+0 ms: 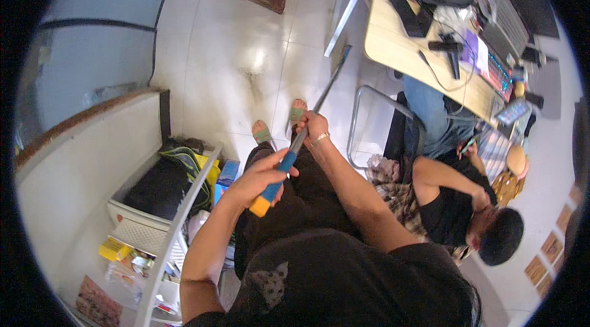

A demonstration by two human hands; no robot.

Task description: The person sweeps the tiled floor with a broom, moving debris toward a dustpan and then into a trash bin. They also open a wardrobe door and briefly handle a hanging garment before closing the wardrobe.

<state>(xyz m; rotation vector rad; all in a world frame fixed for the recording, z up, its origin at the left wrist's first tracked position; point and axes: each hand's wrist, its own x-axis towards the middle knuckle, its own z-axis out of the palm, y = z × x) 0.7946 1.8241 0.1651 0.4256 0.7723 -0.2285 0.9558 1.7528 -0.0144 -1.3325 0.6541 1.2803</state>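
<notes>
A long-handled floor tool [325, 92] slants away from me across my legs. Its shaft is thin and dark grey, and the near end has a blue grip [286, 163] with a yellow cap [260, 207]. My left hand [260, 177] is around the blue grip, just above the cap, with thumb and fingers loosely spread along it. Further down, my right hand [314, 125] is closed around the grey shaft; a bracelet circles that wrist. The far end [345, 53] is thin and bluish, down by the floor near the desk leg; whether it is a broom or a mop, I cannot tell.
White floor tiles [221, 50] bear dark smudges [251, 73]. To the right, a seated person [454, 179] holds a phone beside a cluttered wooden desk [387, 46] with a metal leg [343, 23]. A metal-framed chair [357, 115] stands near. At left, a rail [184, 207] fronts storage bins [138, 225].
</notes>
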